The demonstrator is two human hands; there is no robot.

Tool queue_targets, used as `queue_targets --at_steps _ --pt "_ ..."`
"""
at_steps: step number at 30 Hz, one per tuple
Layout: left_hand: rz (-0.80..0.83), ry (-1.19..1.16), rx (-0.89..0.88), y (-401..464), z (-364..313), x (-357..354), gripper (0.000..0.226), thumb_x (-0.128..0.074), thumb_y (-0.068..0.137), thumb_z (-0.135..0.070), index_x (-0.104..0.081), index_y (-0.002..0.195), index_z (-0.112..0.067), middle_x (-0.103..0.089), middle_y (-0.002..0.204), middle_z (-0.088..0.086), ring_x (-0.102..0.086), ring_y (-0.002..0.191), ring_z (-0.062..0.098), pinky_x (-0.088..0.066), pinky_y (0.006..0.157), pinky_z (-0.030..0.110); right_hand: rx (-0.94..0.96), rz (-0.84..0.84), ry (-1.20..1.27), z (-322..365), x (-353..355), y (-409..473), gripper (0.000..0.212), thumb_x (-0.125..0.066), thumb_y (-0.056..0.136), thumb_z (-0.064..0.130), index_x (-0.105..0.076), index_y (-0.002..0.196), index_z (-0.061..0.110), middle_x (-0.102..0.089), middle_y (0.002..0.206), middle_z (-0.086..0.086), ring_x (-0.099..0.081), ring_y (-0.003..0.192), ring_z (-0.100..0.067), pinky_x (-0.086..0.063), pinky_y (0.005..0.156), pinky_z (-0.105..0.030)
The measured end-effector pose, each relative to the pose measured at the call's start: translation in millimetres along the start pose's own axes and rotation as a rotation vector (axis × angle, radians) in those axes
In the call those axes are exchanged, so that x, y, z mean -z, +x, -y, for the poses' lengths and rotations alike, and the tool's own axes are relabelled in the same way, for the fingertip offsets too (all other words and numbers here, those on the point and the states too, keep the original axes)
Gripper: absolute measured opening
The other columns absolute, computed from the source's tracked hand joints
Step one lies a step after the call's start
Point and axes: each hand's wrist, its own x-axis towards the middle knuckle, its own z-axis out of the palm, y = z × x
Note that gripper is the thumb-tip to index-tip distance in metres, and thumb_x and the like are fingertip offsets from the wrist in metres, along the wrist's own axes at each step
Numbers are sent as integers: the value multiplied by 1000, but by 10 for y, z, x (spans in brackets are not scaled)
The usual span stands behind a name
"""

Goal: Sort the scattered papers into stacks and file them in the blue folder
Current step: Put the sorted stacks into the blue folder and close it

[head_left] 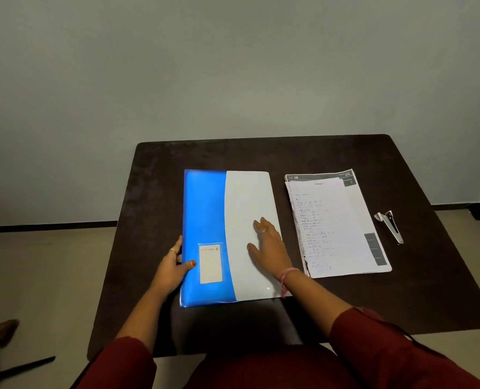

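1. On the dark brown table (154,192) lies one blue folder (205,214), closed and flat, its cover part blue and part pale grey, with one small white label pocket (210,263) on the blue part near the front edge.
2. Just beside the folder, to its right and not touching it, sits one stack of papers (342,228). The top sheet is lined and handwritten; a printed sheet with a dark header band shows beneath it at the far and right edges. How many sheets the stack holds cannot be counted.
3. Right of the stack, apart from it, lies one stapler (391,224), silver and black.
4. Two hands are on the folder. The left hand (174,266) grips the folder's left edge, thumb on top of the blue cover and fingers curled around the side; one ring shows on a finger.
5. The right hand (269,242) rests flat on the grey part of the cover, fingers straight and spread, holding nothing; it also wears one ring, and one pink thread band circles the wrist.
6. Both arms wear dark red sleeves (373,346).
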Motion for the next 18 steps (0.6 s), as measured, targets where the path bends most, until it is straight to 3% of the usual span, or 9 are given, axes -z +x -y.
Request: queue_targets --at_steps 3,6,9,13,15,18 --pt "-43 137 8 5 -17 -2 76 -72 82 -11 -31 146 -13 -59 125 12 -60 103 22 -51 89 38 32 18 -85 95 -54 98 72 -52 95 38 -14 152 18 -5 161 -2 -6 148 -20 -10 119 -35" --pt "-119 287 10 -33 -55 -21 71 -70 73 -24 -42 137 -8 -57 119 14 -59 99 25 -48 88 35 0 58 -8 189 -92 177 82 -54 93 44 -4 153 18 1 161 -2 -1 148 -20 -10 121 -40" --pt "-219 523 -42 -13 -66 -21 65 -68 77 -25 -45 135 -6 -42 128 14 -46 118 30 -38 104 39 -107 63 82 209 -125 242 88 -57 90 49 -6 153 15 -3 161 -3 -5 148 -20 -11 121 -37" --pt "-358 684 -158 48 -191 -75 51 -60 84 -15 -45 132 -9 -34 134 13 -33 126 31 -29 108 44 -125 89 -45 219 -160 273 93 -59 85 58 -9 153 18 -7 161 -4 -7 148 -24 -16 120 -40" --pt "-285 770 -244 117 -263 -152 53 -57 86 -14 -42 137 -9 -29 143 11 -28 134 29 -24 112 44 -139 94 -94 256 -184 290 95 -58 83 62 -10 153 19 -7 161 -6 -6 148 -27 -16 120 -42" --pt "-84 923 -334 272 -300 -291 61 -49 93 -19 -26 149 -13 -10 159 8 -5 147 25 -7 119 41 -168 103 -225 383 -228 324 97 -54 82 67 -11 152 17 -5 160 -12 -2 147 -32 -10 119 -46"
